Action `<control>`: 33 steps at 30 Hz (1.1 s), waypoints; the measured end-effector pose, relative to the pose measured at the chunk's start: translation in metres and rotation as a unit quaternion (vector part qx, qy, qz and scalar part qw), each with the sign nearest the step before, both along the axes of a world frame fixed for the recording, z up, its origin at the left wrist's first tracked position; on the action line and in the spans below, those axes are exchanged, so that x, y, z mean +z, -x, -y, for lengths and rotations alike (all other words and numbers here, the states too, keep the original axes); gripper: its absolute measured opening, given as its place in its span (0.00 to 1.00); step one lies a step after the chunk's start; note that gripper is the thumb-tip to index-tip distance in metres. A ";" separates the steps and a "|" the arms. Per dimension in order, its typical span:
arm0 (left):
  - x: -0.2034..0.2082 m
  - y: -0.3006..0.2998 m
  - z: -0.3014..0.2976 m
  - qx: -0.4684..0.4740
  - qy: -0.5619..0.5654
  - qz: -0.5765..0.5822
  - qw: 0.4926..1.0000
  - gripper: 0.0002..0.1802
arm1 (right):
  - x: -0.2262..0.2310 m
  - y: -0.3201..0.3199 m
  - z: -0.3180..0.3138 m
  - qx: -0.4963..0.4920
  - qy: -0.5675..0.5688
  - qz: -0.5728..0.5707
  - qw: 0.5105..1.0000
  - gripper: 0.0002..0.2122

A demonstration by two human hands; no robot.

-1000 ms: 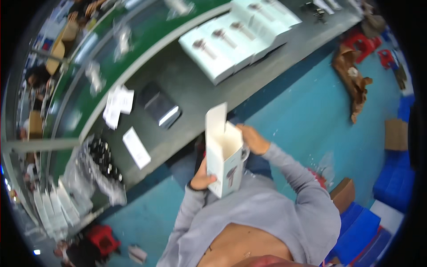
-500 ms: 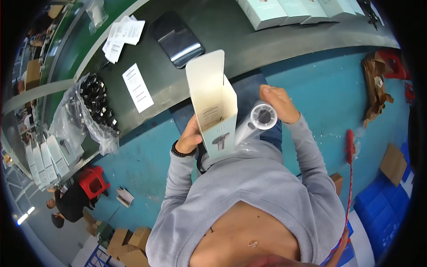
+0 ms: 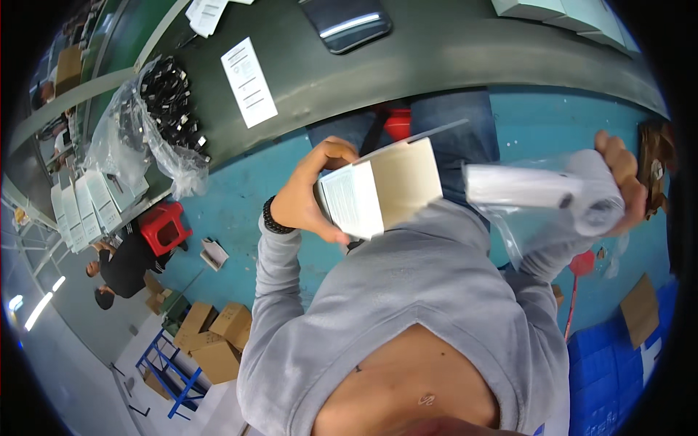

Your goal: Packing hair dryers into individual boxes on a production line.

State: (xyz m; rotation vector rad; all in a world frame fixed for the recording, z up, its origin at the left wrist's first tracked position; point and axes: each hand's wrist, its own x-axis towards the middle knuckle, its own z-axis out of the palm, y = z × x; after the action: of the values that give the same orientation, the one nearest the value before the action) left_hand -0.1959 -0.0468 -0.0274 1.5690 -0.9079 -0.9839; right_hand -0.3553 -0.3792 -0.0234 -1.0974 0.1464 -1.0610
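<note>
My left hand (image 3: 309,185) grips a pale green and white carton (image 3: 350,200) from its left side, thumb below and fingers above. The carton lies tilted over my lap, its open end facing right and its flap raised on the far side. At the right, my right hand (image 3: 627,182) is closed round the round head of a white hair dryer (image 3: 523,187) in a clear plastic bag. The dryer's handle points left toward the carton's mouth, with a gap between them. Loose bag film hangs below it. The carton's inside is only partly visible.
On the dark green bench lie a printed leaflet (image 3: 249,82), a black phone-like slab (image 3: 347,23) and a plastic bag of black cables (image 3: 169,98). More cartons stand at far right (image 3: 560,11) and left (image 3: 86,207). A red stool (image 3: 164,227) and a seated person are at left.
The carton has tipped from upright to sideways, its mouth now facing right. My right hand has moved right with the hair dryer, whose handle now points left. The view has shifted.
</note>
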 end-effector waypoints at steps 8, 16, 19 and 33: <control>-0.009 0.003 0.007 -0.043 -0.108 -0.131 0.984 0.47 | 0.013 -0.021 0.013 0.023 0.210 -0.034 0.977 0.22; 0.006 -0.017 -0.001 -0.047 -0.209 -0.256 0.943 0.30 | -0.011 -0.037 0.007 0.172 0.045 -0.128 0.976 0.16; 0.008 -0.020 0.004 -0.062 -0.201 -0.282 0.936 0.30 | -0.005 -0.033 -0.003 0.156 -0.001 -0.201 0.967 0.17; 0.001 0.003 0.043 -0.074 -0.158 -0.326 0.929 0.42 | -0.012 -0.049 -0.074 0.145 0.221 -0.232 0.936 0.15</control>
State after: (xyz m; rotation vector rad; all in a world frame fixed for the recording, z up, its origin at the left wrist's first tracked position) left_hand -0.1985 -0.0902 -0.0261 1.2916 -0.4105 -1.6938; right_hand -0.3063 -0.3052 -0.0354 -1.7134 0.1178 -0.5619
